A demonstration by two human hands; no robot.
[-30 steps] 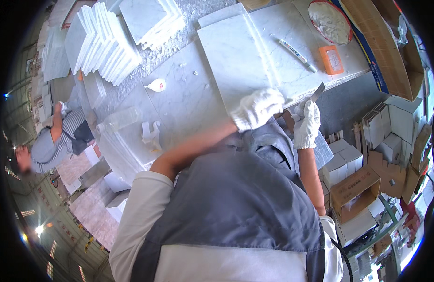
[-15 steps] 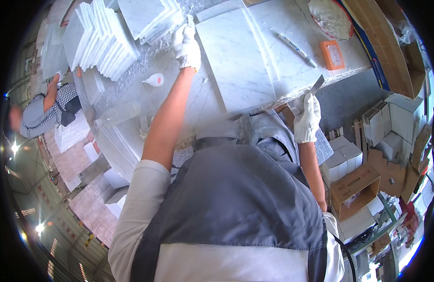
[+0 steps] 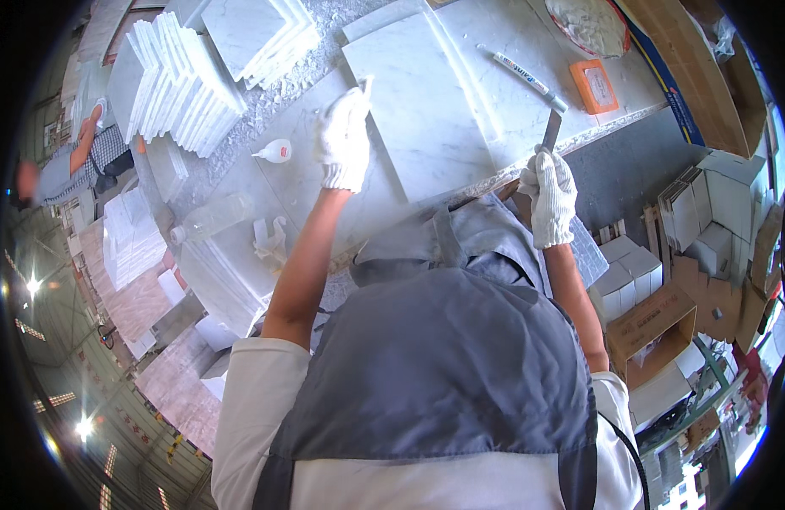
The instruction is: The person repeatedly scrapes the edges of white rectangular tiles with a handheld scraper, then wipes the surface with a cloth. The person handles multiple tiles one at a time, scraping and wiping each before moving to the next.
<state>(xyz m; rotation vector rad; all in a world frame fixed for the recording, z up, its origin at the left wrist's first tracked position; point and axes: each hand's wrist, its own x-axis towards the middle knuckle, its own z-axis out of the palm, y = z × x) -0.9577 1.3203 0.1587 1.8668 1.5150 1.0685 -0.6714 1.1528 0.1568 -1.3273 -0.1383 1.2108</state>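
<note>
Looking stiff and light, the flat blade (image 3: 552,129) is gripped at its near end by the right fingers (image 3: 547,174); whether the left fingers (image 3: 345,119) hold anything cannot be told.

A grey blade (image 3: 552,130) juts from the right hand (image 3: 549,197), near a white marble tile (image 3: 422,106) lying flat.

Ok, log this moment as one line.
left hand: at edge of marble slab | right hand: holding flat grey blade | marker: left of orange block
</note>
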